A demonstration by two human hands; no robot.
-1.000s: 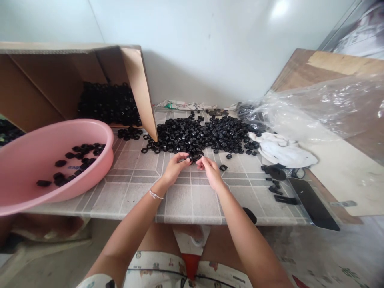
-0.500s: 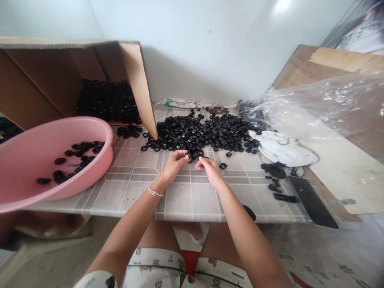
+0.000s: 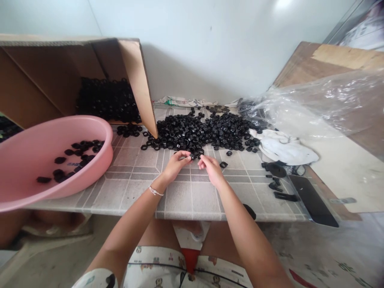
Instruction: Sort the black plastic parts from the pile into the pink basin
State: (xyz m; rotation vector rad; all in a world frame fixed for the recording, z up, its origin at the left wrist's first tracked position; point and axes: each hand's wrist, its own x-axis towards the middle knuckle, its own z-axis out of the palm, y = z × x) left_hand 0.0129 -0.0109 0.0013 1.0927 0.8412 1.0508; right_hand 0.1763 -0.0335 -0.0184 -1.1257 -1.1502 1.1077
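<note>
Fingers of the left hand (image 3: 173,167): thumb and forefinger appear closed on a small black piece (image 3: 193,156), held at their tips, on the side facing the other hand. Fingers of the right hand (image 3: 212,170) are bent, tips close together, just beside the piece on its right; contact cannot be confirmed, nor whether they grip anything. Key relation: piece lies between the two sets of fingertips, left hand nearer, only a narrow gap to the right. Long axis of piece: too small to read. Heap of black pieces (image 3: 183,130) lies directly beyond both sets of fingertips, its near edge almost at them. One loose black ring (image 3: 223,165) sits just right of the right fingers, on the checked cloth (image 3: 177,200). Pink basin (image 3: 45,136), holding similar pieces, stands well apart to the left of the left fingers.
</note>
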